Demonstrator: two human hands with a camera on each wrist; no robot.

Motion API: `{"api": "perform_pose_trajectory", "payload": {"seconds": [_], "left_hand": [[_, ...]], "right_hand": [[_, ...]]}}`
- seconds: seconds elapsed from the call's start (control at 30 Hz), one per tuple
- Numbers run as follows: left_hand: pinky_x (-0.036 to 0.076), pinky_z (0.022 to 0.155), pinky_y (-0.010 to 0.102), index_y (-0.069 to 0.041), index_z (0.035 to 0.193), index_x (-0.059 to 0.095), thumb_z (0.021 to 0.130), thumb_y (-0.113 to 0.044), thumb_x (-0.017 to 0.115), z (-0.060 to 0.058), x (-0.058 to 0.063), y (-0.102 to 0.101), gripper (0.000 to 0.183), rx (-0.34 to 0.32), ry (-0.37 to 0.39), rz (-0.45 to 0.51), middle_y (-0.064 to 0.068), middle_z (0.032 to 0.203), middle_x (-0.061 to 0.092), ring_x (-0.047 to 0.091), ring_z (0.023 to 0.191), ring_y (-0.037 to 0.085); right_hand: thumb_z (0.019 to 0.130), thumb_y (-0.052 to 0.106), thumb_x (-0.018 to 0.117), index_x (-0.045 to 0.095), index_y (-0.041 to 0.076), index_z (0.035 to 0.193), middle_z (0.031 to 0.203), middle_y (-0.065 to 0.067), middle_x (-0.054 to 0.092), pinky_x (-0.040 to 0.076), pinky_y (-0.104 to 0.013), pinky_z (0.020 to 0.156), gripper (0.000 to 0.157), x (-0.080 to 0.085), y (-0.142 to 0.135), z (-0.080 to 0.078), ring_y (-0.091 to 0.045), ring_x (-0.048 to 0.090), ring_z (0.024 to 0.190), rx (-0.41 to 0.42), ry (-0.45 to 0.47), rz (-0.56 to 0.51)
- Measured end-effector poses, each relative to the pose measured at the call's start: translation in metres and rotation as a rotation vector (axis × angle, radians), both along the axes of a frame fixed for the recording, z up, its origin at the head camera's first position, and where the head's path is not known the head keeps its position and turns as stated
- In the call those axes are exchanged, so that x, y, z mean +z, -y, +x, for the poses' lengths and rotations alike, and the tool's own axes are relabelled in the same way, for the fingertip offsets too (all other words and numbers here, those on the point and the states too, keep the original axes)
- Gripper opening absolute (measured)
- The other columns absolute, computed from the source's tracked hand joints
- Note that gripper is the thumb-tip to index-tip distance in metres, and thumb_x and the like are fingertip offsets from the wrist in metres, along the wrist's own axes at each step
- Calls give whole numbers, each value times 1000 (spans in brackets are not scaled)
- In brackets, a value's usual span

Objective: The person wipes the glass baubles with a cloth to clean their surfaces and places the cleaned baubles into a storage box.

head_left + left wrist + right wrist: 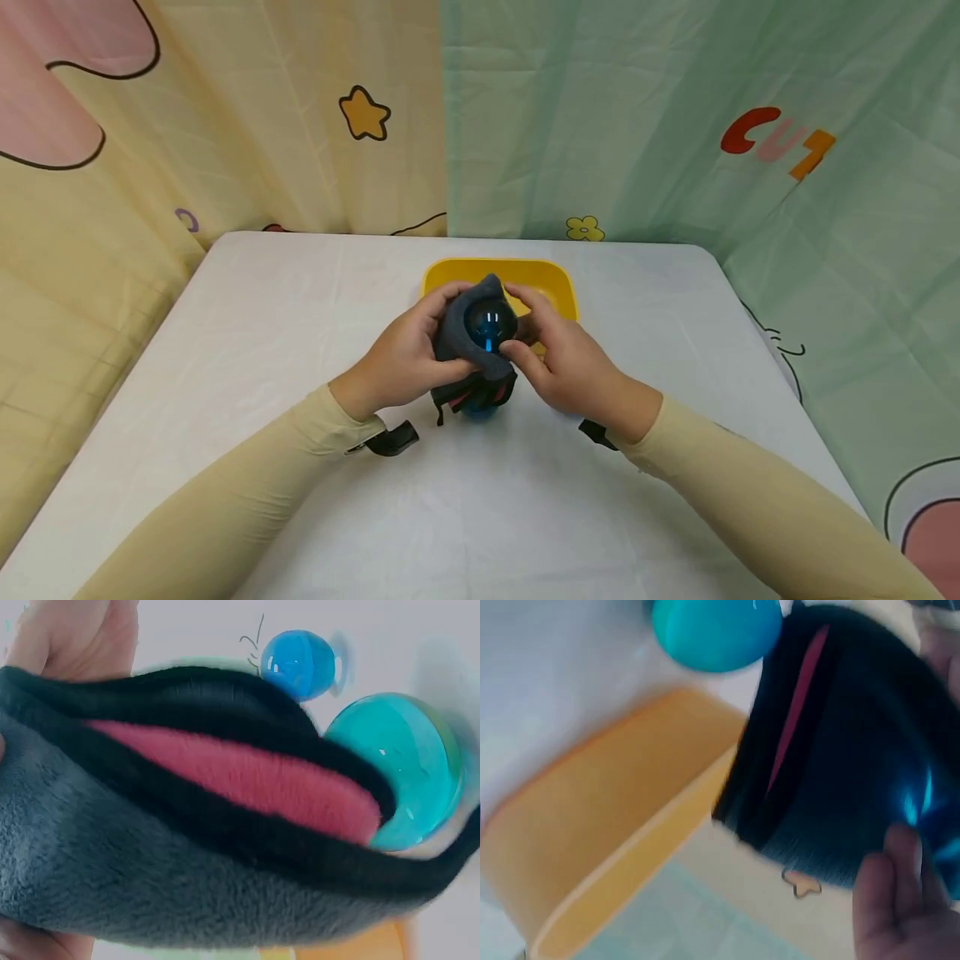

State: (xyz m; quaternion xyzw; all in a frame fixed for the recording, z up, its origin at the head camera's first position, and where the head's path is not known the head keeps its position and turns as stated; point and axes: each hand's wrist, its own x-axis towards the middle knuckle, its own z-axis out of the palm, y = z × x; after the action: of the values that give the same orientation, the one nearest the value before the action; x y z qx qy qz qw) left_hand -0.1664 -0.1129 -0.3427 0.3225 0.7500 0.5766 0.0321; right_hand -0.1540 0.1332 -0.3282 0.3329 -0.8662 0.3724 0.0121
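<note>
Both hands hold up a grey plush piece [453, 333] with black edging, in the middle of the head view. A pink lining [247, 776] shows through its long slit in the left wrist view. Set in its face is a dark, shiny dome [489, 323] with blue reflections. My left hand [401, 358] grips the plush from the left, thumb in front. From the right, my right hand [562, 358] pinches its edge, the thumb against the dome's rim. A teal ball [405, 765] lies below the plush, partly covered by it; a smaller blue ball [300, 664] lies near it.
A yellow tray [442, 271] stands on the white table [322, 283] just behind the hands, partly hidden by them. Patterned curtains [562, 100] hang along the table's back and sides. A dark wrist strap part [393, 439] juts out below the left wrist.
</note>
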Motion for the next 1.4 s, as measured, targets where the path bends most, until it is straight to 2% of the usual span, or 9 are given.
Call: {"api": "perform_pose_trajectory", "payload": {"seconds": [0.1,0.3,0.53,0.7,0.8,0.9,1.1,1.3,1.4], "left_hand": [[50,113,36,-3,154,39,87,2,81,-1,0,1,79,-4,15,-2,14,143,61,63,128,26],[50,112,27,-1,154,39,87,5,79,1,1,2,79,-15,39,20,16,145,59,61,129,28],[52,110,30,-2,154,39,87,6,79,2,1,2,79,-6,46,18,17,145,58,61,130,30],[53,109,30,-2,154,38,86,6,80,2,0,3,80,10,35,10,17,143,61,64,128,29],[53,108,29,-2,154,37,86,7,80,1,0,5,81,18,23,16,17,142,62,65,126,29],[54,107,28,-2,154,37,86,8,78,0,-1,6,80,4,47,39,17,143,61,65,126,30],[54,107,27,-1,154,37,87,7,78,1,-3,4,78,-6,74,38,18,143,61,64,126,30],[53,109,31,-2,153,39,87,6,79,2,-2,3,78,10,63,-13,16,145,60,62,130,29],[53,110,32,-2,154,38,87,6,79,1,-3,3,79,11,57,-24,16,145,60,62,130,29]], "right_hand": [[102,12,70,23,9,160,128,-15,73,63,-42,93,74,4,-1,0,-25,74,107,24,-69,114],[98,12,74,36,10,157,129,-14,74,63,-44,93,69,4,-2,-4,-28,76,108,10,-156,203],[102,16,70,45,1,150,100,-8,78,57,-29,69,56,0,2,-5,-18,67,79,-12,43,-2],[104,16,68,35,2,159,107,-7,75,61,-31,78,66,1,5,-3,-16,68,89,-21,105,-42],[102,12,70,23,8,165,126,-12,71,63,-37,91,79,4,5,-1,-21,72,106,9,41,49],[100,8,71,28,11,163,139,-15,67,61,-43,98,77,6,4,-2,-28,73,113,37,-84,160],[95,13,78,45,9,155,121,-13,76,62,-44,92,68,2,0,-7,-29,74,102,12,-296,234],[98,18,75,46,4,152,110,-8,77,64,-35,80,63,-1,2,-7,-19,72,90,-15,-22,66],[101,20,72,44,3,153,105,-6,76,63,-33,79,62,-3,3,-6,-17,70,89,-25,39,22]]}}
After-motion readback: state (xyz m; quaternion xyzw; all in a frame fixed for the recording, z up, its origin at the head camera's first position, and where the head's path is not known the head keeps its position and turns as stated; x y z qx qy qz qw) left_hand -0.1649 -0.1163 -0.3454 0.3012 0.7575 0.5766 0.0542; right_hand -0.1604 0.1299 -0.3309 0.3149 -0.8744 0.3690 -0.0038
